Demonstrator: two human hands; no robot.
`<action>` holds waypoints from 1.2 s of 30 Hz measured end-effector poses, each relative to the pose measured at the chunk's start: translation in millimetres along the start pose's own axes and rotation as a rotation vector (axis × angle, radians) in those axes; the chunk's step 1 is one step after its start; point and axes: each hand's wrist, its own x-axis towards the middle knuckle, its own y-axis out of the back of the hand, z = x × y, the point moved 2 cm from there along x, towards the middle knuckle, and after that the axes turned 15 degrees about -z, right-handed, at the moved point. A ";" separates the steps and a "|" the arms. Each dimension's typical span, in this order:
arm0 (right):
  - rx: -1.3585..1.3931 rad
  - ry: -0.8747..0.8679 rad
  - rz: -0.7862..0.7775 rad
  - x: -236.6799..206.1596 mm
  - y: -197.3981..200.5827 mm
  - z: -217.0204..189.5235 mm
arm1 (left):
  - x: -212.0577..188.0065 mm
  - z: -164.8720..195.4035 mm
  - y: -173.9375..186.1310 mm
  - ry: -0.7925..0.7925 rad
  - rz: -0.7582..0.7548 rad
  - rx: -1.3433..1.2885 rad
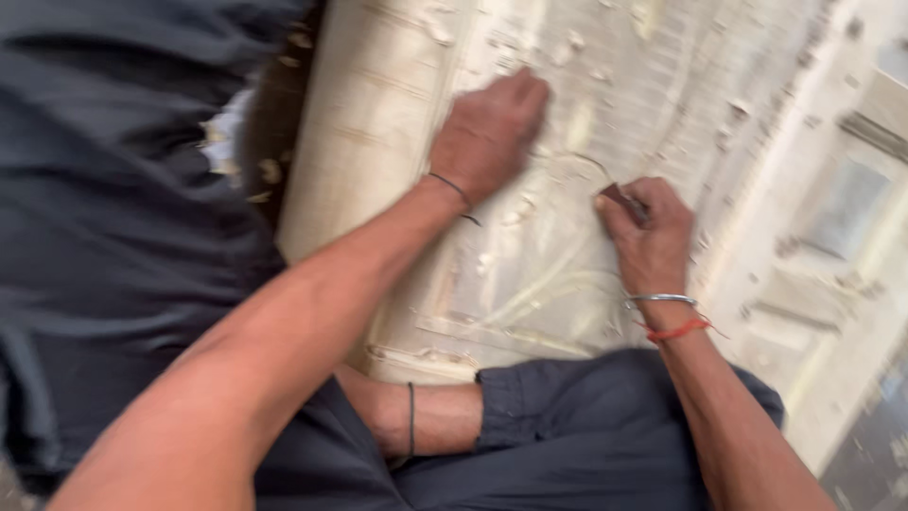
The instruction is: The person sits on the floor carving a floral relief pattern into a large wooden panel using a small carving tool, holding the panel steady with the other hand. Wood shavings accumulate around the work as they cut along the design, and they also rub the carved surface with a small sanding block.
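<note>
Pale wooden panel [530,246]: large, flat, lying under both hands, tilted diagonally across view from near centre to far right. Surface carved with shallow curved grooves and straight raised bands; loose pale wood chips scattered across it. Near edge rests against dark trousers.

Small dark carving tool [624,201]: short, reddish-brown, gripped at right, tip down on panel at curved groove. Motion blur hides finer detail.
</note>
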 end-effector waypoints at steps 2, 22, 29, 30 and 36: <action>0.095 -0.012 -0.013 3.4 1.4 0.6 | 1.1 -0.7 -1.6 -0.003 -0.033 -0.028; 0.043 0.139 -0.177 26.2 8.1 -2.0 | -0.8 -2.9 -3.7 0.012 -0.074 -0.069; -0.004 0.173 -0.175 27.3 10.5 -3.7 | -1.6 -1.0 -0.7 -0.034 0.031 0.006; 0.003 0.172 -0.195 27.9 11.0 -5.2 | -1.4 -1.7 -1.0 -0.013 -0.018 -0.022; 0.015 0.221 -0.165 33.2 10.3 -11.1 | -1.0 -0.5 2.8 0.033 -0.042 0.034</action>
